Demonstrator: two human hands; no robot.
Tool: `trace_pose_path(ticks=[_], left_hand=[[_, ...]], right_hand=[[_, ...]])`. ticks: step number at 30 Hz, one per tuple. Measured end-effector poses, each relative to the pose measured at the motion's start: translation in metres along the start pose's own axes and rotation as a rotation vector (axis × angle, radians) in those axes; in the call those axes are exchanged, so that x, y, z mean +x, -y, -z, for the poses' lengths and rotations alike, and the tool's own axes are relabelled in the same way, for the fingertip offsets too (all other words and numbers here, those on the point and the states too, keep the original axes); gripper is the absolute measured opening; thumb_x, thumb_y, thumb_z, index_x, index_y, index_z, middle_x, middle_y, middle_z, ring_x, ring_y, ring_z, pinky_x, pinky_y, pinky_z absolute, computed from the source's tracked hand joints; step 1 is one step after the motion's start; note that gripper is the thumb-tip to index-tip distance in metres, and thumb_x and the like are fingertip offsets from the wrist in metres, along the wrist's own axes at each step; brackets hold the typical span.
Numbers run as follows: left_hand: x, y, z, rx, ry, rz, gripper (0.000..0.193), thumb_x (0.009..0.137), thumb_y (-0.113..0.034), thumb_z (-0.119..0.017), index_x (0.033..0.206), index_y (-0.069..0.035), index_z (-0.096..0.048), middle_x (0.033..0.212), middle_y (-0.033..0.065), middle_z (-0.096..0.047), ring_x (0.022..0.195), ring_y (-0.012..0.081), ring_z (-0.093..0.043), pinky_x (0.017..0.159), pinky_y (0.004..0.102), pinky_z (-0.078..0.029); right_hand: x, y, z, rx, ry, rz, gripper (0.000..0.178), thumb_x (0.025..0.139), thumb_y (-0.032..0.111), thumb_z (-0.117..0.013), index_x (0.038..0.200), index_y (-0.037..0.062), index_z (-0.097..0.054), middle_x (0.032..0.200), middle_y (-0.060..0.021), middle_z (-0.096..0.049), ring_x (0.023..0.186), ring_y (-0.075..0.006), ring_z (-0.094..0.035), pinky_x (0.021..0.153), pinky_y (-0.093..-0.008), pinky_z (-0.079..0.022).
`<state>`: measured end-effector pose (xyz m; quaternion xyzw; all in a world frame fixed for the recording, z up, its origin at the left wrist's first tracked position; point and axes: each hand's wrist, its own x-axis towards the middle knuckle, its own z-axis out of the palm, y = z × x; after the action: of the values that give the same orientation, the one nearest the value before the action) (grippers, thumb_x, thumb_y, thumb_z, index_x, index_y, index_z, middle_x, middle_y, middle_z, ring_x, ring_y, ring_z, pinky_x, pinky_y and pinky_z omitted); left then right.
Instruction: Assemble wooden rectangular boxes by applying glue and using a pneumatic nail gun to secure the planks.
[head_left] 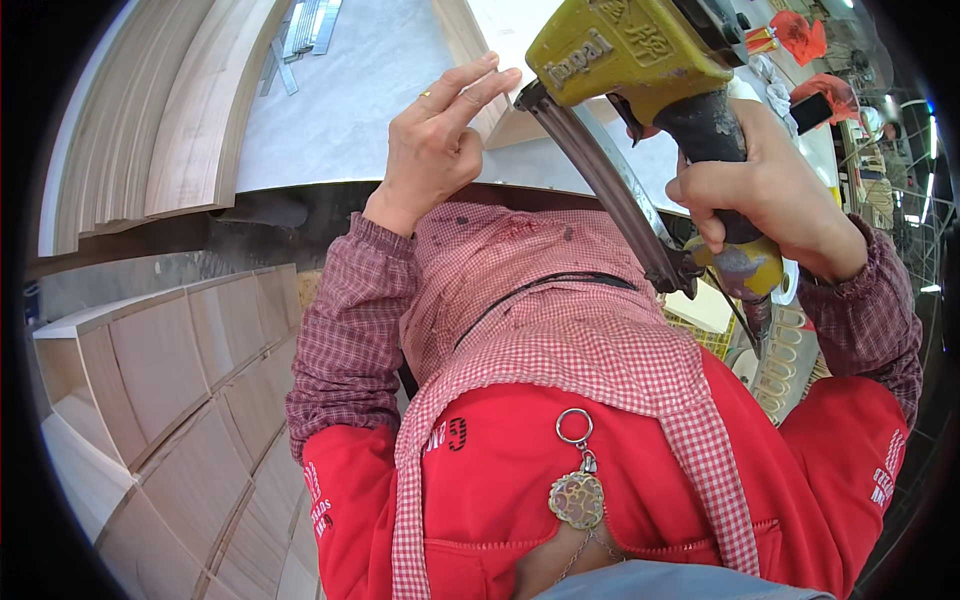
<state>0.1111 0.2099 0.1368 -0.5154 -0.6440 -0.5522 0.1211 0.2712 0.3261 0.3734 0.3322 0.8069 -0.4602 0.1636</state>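
My right hand (pixel 770 185) is wrapped round the black grip of a yellow-green nail gun (pixel 630 50). The tool is raised above the front edge of the table, and its long dark magazine (pixel 610 180) slants down toward my apron. My left hand (pixel 435 135) is beside the tool's nose, with two fingers stretched out over a pale wooden board (pixel 462 40) and the others curled. Those fingertips seem to rest on the board, but contact is hard to tell. A second wooden piece (pixel 525 128) shows under the nose, partly hidden by the tool.
Long wooden boards (pixel 195 110) are stacked on the left of the white table (pixel 330 130), with metal strips (pixel 305 30) behind. Stacked wooden boxes (pixel 150 370) stand lower left. An air hose fitting (pixel 760 315) hangs below the gun. A phone (pixel 812 113) and red bags (pixel 800 38) lie at right.
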Motion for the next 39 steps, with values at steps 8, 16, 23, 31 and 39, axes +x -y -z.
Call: trace_pose_path(ticks=[8,16,23,31,39], left_hand=[[0.000,0.003,-0.003,0.024,-0.022,-0.005,0.075,0.059,0.017,-0.048,0.118,-0.027,-0.062,0.121,-0.0076,-0.061,0.063,0.0059,-0.055,0.051,0.0169,-0.046],[0.000,0.002,0.000,0.048,0.002,-0.017,0.073,0.061,0.017,-0.048,0.118,-0.027,-0.062,0.120,-0.0076,-0.061,0.063,0.0069,-0.055,0.052,0.0179,-0.047],[-0.005,-0.002,0.003,0.123,0.054,-0.005,0.068,0.063,0.016,-0.049,0.117,-0.024,-0.063,0.119,-0.0052,-0.061,0.066,0.0083,-0.056,0.055,0.0192,-0.048],[0.013,-0.022,-0.006,-0.106,-0.037,0.247,0.040,0.078,0.009,-0.048,0.115,-0.003,-0.059,0.114,0.0091,-0.058,0.077,0.0172,-0.059,0.071,0.0228,-0.052],[0.083,-0.009,-0.016,-0.549,-0.141,1.204,0.027,0.086,-0.008,-0.054,0.106,0.010,-0.057,0.094,0.0164,-0.061,0.078,0.0203,-0.058,0.068,0.0274,-0.051]], right_hand=[[0.001,0.000,-0.004,0.071,-0.028,-0.048,0.022,0.067,0.004,-0.059,0.087,-0.0040,-0.055,0.050,-0.0043,-0.052,0.038,-0.0104,-0.046,0.042,-0.0198,-0.039],[0.001,0.002,-0.005,0.035,-0.013,-0.039,0.022,0.067,0.004,-0.059,0.088,-0.0034,-0.055,0.051,-0.0047,-0.052,0.039,-0.0104,-0.046,0.042,-0.0202,-0.038],[-0.017,-0.019,0.001,0.139,-0.141,0.024,0.015,0.069,0.007,-0.059,0.081,-0.0006,-0.055,0.052,-0.0040,-0.054,0.041,-0.0098,-0.047,0.042,-0.0194,-0.039],[-0.046,-0.169,0.085,0.098,-0.666,-0.020,0.019,0.075,0.011,-0.058,0.091,0.0002,-0.053,0.055,-0.0017,-0.049,0.041,-0.0074,-0.041,0.040,-0.0210,-0.035],[-0.025,-0.430,0.168,-0.490,-1.004,-0.192,0.054,0.076,0.011,-0.056,0.128,0.0013,-0.046,0.083,-0.0198,-0.064,0.067,-0.0361,-0.061,0.060,-0.0397,-0.048]])
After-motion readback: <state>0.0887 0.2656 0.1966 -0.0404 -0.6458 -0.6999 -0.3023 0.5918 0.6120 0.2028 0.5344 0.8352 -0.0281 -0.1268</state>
